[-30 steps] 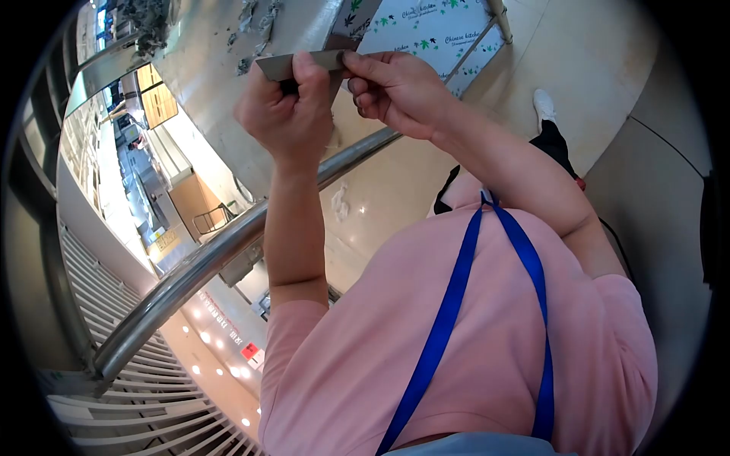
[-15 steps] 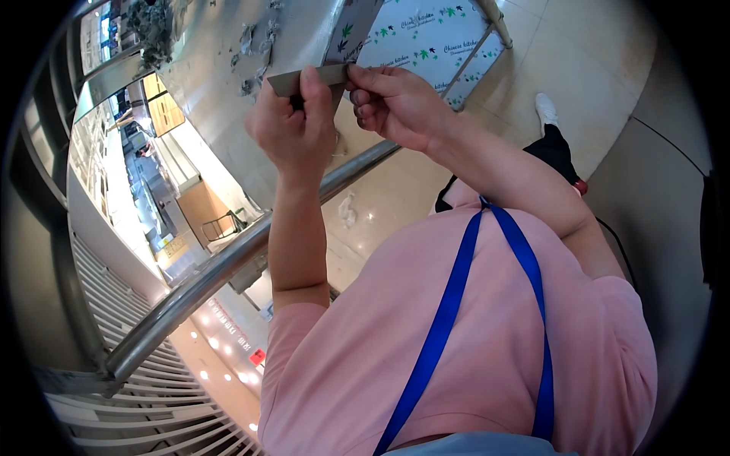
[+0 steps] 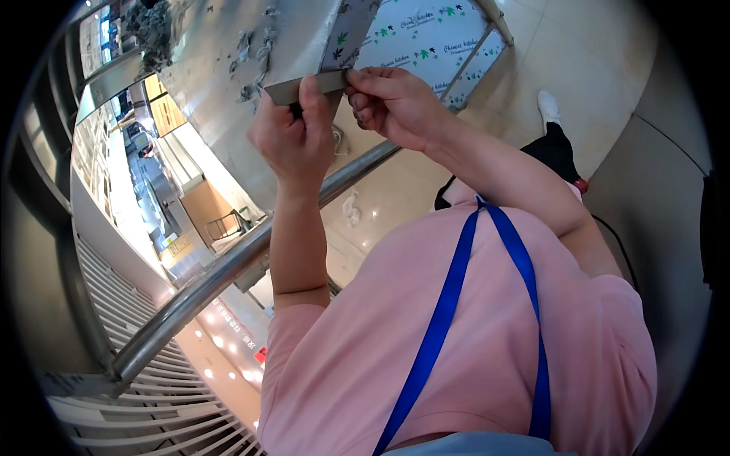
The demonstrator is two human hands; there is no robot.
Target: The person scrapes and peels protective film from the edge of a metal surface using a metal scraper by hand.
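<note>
Through the head view I had the thin grey-brown strip (image 3: 284,93) up in front of the metal surface (image 3: 220,106) with its grey debris (image 3: 152,30), my left hand (image 3: 291,144) curled with the thumb laid along the strip, my right hand (image 3: 407,109) pinching its other end between thumb and fingertips. It looked light and fairly stiff, perhaps smooth enough to slide, and I judged it best taken near both ends, with light pressure on the flat faces so it wouldn't bend or press an edge into skin.
</note>
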